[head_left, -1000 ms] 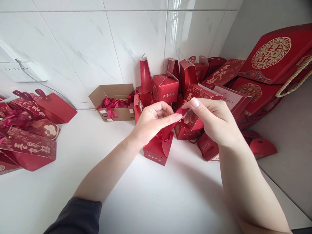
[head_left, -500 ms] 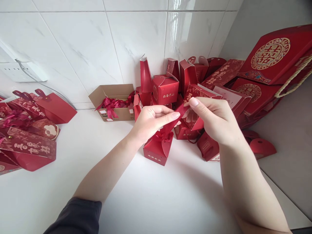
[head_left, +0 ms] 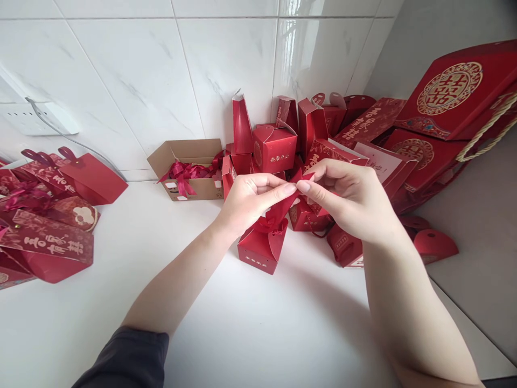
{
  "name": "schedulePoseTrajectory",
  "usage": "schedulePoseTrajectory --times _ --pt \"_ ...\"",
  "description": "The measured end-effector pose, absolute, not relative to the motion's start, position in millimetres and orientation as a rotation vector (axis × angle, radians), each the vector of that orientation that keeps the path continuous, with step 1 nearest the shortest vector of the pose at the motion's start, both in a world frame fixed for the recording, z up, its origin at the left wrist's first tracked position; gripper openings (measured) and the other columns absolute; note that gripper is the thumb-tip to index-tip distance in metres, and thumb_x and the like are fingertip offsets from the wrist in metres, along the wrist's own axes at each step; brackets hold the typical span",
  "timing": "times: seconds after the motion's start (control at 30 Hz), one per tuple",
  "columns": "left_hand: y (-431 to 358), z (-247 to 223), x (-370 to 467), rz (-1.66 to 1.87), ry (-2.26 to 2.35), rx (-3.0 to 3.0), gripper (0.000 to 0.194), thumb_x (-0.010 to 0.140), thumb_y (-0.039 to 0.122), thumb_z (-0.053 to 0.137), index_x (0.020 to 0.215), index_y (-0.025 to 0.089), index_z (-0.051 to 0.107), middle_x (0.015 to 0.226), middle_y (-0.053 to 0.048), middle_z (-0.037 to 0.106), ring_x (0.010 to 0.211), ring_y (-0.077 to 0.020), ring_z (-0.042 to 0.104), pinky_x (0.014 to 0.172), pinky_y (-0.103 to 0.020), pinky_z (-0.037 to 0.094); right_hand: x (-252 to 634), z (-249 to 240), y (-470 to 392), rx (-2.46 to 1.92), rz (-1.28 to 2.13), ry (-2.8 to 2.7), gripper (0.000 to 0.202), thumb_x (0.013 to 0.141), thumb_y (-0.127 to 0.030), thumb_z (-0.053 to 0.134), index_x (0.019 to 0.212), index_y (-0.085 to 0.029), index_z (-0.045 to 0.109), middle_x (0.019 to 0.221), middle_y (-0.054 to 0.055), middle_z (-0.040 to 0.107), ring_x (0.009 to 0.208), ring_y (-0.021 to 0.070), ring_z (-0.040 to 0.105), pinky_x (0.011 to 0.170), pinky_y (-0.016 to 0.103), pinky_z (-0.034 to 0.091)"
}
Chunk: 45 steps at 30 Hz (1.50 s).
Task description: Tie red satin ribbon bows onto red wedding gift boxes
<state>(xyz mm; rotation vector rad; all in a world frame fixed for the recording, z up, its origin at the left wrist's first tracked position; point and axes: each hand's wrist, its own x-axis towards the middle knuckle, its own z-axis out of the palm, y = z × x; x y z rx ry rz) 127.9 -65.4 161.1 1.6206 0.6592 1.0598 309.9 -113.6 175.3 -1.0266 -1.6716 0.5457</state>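
Observation:
A small red gift box (head_left: 259, 252) with gold lettering sits on the white tabletop below my hands. From its top a red ribbon (head_left: 281, 209) rises between my fingers. My left hand (head_left: 256, 202) is closed, pinching the ribbon between thumb and forefinger. Just to its right, my right hand (head_left: 347, 196) pinches the ribbon's upper end, thumb tip almost touching the left thumb. A short pointed tip of ribbon sticks up between the two hands. The lower fingers of both hands are partly hidden.
Behind stands an open cardboard box (head_left: 194, 189) holding red ribbons. Several red boxes (head_left: 275, 150) crowd the wall, and large red gift bags (head_left: 448, 91) with rope handles lean at right. More red boxes (head_left: 52, 242) lie at left, under a wall socket (head_left: 40, 119).
My right hand has moved slightly left and down, closing up to my left hand. The ribbon stretch between them is shorter, and its tip now folds upward. The box stays in place.

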Motion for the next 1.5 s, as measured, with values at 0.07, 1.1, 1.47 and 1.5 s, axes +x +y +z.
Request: schedulePoseTrajectory --times 0.07,1.1,1.47,1.5 --pt "-65.6 162.9 126.7 1.021 0.610 1.635 0.019 0.077 0.039 0.076 0.081 0.020 0.077 0.077 -0.004 0.075 0.070 -0.0165 0.069 0.064 -0.028 0.054 309.1 176.5 -115.9 -1.002 0.532 -1.636 0.024 0.084 -0.041 0.070 0.076 -0.020 0.063 0.072 0.001 0.060 0.064 0.0140 0.053 0.058 0.029 0.042" --pt "-63.9 163.5 111.9 0.554 0.543 2.041 0.018 0.077 0.031 0.075 0.084 0.015 0.070 0.094 -0.006 0.068 0.088 -0.0185 0.065 0.081 -0.034 0.054 315.7 252.3 -117.1 -0.690 0.153 -1.682 0.018 0.090 -0.019 0.065 0.075 -0.018 0.054 0.065 -0.004 0.059 0.049 0.0088 0.061 0.040 0.022 0.039" --pt "-95.8 105.8 117.2 0.836 0.810 1.931 0.058 0.076 0.034 0.076 0.122 0.024 0.043 0.114 -0.008 0.069 0.111 -0.0247 0.064 0.099 -0.045 0.047 308.0 233.9 -107.0 -0.787 0.200 -1.628 0.029 0.088 -0.033 0.068 0.070 -0.021 0.049 0.061 -0.003 0.056 0.044 0.0109 0.060 0.037 0.023 0.035" --pt "-99.2 101.5 118.0 0.815 0.832 1.976 0.061 0.074 0.037 0.078 0.122 0.024 0.043 0.119 -0.009 0.067 0.114 -0.0266 0.062 0.102 -0.048 0.044 307.4 231.1 -108.4 -0.791 0.197 -1.619 0.029 0.088 -0.035 0.068 0.070 -0.022 0.048 0.063 -0.003 0.056 0.045 0.0110 0.059 0.037 0.024 0.035"
